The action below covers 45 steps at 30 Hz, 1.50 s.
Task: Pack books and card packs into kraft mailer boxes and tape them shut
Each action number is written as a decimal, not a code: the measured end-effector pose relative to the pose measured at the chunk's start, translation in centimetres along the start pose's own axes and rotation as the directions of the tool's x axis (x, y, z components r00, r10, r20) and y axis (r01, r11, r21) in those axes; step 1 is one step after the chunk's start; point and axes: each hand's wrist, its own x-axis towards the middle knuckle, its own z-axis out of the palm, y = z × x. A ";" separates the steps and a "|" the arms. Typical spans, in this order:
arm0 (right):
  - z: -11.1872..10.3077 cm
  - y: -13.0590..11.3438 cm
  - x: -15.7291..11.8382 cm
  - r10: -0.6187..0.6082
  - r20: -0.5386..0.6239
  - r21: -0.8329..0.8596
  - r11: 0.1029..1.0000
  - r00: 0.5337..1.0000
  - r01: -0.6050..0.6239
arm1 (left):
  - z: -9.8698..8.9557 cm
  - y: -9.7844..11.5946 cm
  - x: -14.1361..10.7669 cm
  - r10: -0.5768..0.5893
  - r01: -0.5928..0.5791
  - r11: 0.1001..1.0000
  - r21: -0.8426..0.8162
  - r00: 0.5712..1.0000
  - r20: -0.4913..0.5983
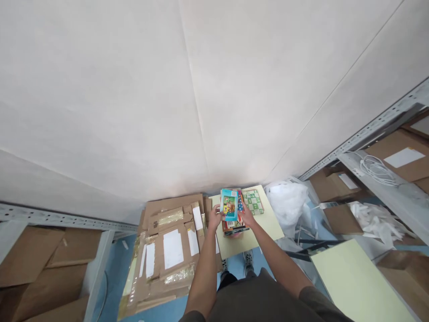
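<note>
a blue book (229,204) is held over the stack of books (231,227) on the pale tabletop (271,223), left of the middle between the side edges and nearer the far edge. its left edge is pinched by the left hand (215,217), whose grip is narrowed on the cover's margin, probably so that the printed picture is kept uncovered. the right hand (247,216) is placed at the opposite side, by a star-patterned cover (240,202); whether that grip is closed on it, or whether the blue book is also pressed, cannot be told. by being held from both sides, the load is presumably kept level. the blue book's long axis is run almost straight from the near edge toward the far edge, with its short ends faced to the wall and to the body; a barcode (233,193) is shown at its far right corner. a green checkered board (253,202) is laid flat by the far right corner of the tabletop, apparently set aside so that it is left clear of the stack.
</note>
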 end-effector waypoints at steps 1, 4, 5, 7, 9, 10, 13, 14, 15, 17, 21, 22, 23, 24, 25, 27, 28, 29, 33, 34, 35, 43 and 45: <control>-0.7 -0.2 0.0 0.033 -0.034 0.112 0.993 0.999 -0.029 | 0.4 0.6 0.1 0.011 -0.009 0.999 -0.036 0.999 0.049; -3.2 -1.5 -0.2 0.116 -0.077 0.346 0.934 0.990 -0.083 | 1.7 2.7 0.0 0.008 0.012 0.993 -0.116 0.985 0.172; -4.1 -2.1 -0.4 0.121 -0.080 0.385 0.919 0.989 -0.082 | 2.2 3.5 -0.1 0.005 0.023 0.991 -0.132 0.978 0.209; -6.0 -3.2 -1.0 0.108 -0.077 0.429 0.901 0.991 -0.065 | 3.1 4.9 -0.4 -0.011 0.048 0.991 -0.129 0.961 0.276; -7.9 -4.2 -2.0 0.084 -0.074 0.462 0.886 0.994 -0.041 | 4.2 6.2 -0.7 -0.038 0.070 0.994 -0.083 0.940 0.340; -8.9 -4.5 -2.6 0.074 -0.074 0.478 0.878 0.994 -0.030 | 4.7 6.7 -0.9 -0.050 0.076 0.996 -0.054 0.927 0.372; -12.1 -4.9 -4.8 0.047 -0.095 0.512 0.859 0.994 0.008 | 7.1 8.0 -1.7 -0.064 0.058 0.998 0.027 0.890 0.451; -13.3 -4.8 -5.7 0.040 -0.109 0.518 0.855 0.993 0.023 | 8.3 8.2 -2.0 -0.055 0.038 0.998 0.045 0.880 0.472; -14.6 -4.5 -6.6 0.033 -0.126 0.525 0.850 0.991 0.038 | 9.6 8.4 -2.5 -0.039 0.012 0.998 0.058 0.871 0.490; -17.5 -3.5 -8.8 0.028 -0.175 0.543 0.836 0.984 0.073 | 12.9 8.4 -3.7 -0.007 -0.040 0.996 0.075 0.846 0.533; -24.3 0.1 -14.4 0.062 -0.301 0.594 0.793 0.952 0.136 | 21.5 7.5 -7.6 0.006 -0.098 0.989 0.109 0.770 0.638; -26.1 1.3 -16.0 0.076 -0.337 0.605 0.781 0.938 0.154 | 23.9 7.0 -8.8 0.003 -0.110 0.987 0.120 0.749 0.662; -27.9 2.5 -17.7 0.090 -0.372 0.614 0.770 0.924 0.172 | 26.4 6.5 -10.1 0.003 -0.124 0.984 0.128 0.729 0.685; -29.7 3.7 -19.4 0.103 -0.405 0.621 0.760 0.908 0.191 | 28.8 5.9 -11.4 0.004 -0.139 0.981 0.134 0.709 0.705; -31.4 4.9 -21.3 0.114 -0.437 0.625 0.752 0.892 0.211 | 31.2 5.3 -12.7 0.005 -0.155 0.978 0.141 0.689 0.725; -34.8 7.3 -25.1 0.138 -0.500 0.626 0.740 0.855 0.246 | 36.0 3.9 -15.5 -0.003 -0.181 0.971 0.156 0.643 0.766; -36.3 8.4 -27.1 0.154 -0.529 0.627 0.733 0.834 0.262 | 38.3 3.2 -16.9 -0.017 -0.186 0.968 0.168 0.618 0.786; -37.8 9.5 -29.1 0.173 -0.557 0.630 0.726 0.812 0.277 | 40.5 2.4 -18.4 -0.039 -0.187 0.965 0.185 0.592 0.805; -42.7 13.2 -36.9 0.253 -0.649 0.635 0.700 0.717 0.327 | 48.4 -0.5 -24.2 -0.143 -0.183 0.949 0.257 0.477 0.867; -43.6 14.0 -38.7 0.269 -0.669 0.631 0.698 0.693 0.338 | 50.0 -1.2 -25.7 -0.161 -0.185 0.946 0.267 0.447 0.880; -44.4 14.7 -40.4 0.284 -0.686 0.628 0.696 0.670 0.348 | 51.6 -1.9 -27.1 -0.178 -0.186 0.943 0.275 0.417 0.891; -48.0 18.1 -50.2 0.400 -0.749 0.636 0.659 0.528 0.403 | 58.9 -6.5 -35.0 -0.198 -0.254 0.926 0.278 0.298 0.934; -48.2 18.3 -51.3 0.399 -0.746 0.640 0.651 0.534 0.408 | 59.7 -7.2 -35.6 -0.192 -0.271 0.923 0.275 0.295 0.936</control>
